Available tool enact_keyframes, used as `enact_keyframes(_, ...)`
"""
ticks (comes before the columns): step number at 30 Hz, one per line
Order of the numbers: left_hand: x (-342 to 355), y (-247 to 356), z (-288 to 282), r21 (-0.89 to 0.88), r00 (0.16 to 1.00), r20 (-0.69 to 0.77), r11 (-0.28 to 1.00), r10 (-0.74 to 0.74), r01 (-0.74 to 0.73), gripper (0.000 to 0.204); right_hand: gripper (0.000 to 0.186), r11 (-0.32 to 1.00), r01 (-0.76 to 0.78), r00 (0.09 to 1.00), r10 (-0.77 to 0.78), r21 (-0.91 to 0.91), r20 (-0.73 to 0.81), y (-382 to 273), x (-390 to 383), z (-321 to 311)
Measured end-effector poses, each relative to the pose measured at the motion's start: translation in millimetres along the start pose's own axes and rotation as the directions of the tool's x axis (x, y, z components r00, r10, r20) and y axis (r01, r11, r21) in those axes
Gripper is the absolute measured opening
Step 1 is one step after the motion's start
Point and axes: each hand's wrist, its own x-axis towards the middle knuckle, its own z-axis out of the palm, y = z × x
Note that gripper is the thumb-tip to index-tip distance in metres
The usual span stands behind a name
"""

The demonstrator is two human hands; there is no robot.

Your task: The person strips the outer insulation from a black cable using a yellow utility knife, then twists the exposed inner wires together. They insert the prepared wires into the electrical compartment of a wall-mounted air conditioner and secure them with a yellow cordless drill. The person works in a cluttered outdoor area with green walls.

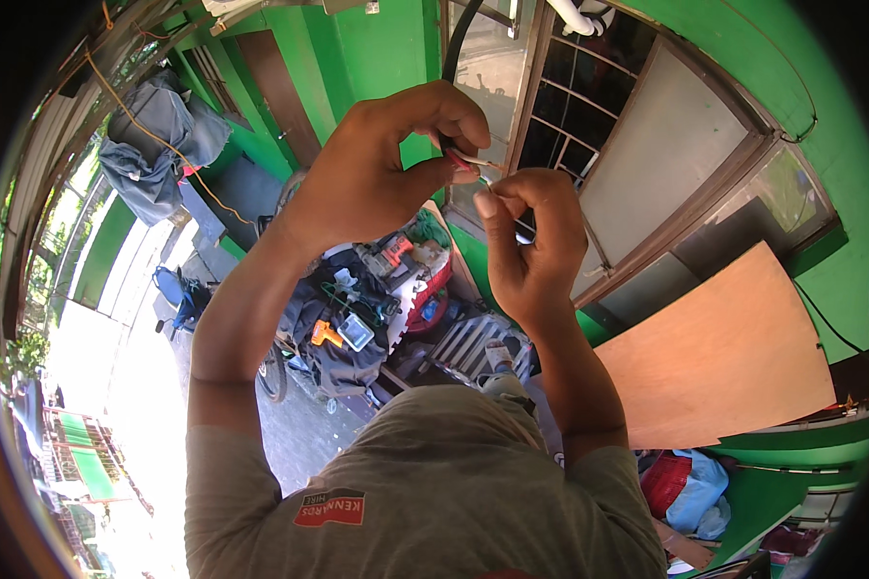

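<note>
The thin, flexible red and white plastic-coated wires (472, 160) sit pinched in the left hand (381, 159), their long axis pointing right toward the nearby right hand (539, 232), whose thumb and forefinger are narrowly spaced, whether gripping a strand I cannot tell.

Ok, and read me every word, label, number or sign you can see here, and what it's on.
Grey shirt: pale lettering on a red and black rectangular print, upside down; legible, but I won't copy it out.
Orange tool and the clear-topped box beside it: too small to read any marking.
Red and white wires: no lettering visible.
</note>
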Motion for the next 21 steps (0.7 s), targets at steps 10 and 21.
enact_keyframes(10,-5,0,-4,0.253,0.984,0.049,0.950,0.174,-0.181,0.038,0.035,-0.552,-0.548,0.676,0.152,0.629,0.721,16,-5,4)
enact_keyframes(21,-391,-245,9,-0.440,0.376,-0.396,0.532,-0.838,0.723,0.036,0.014,-0.039,-0.931,-0.197,0.891,-0.363,0.410,123,-301,-32)
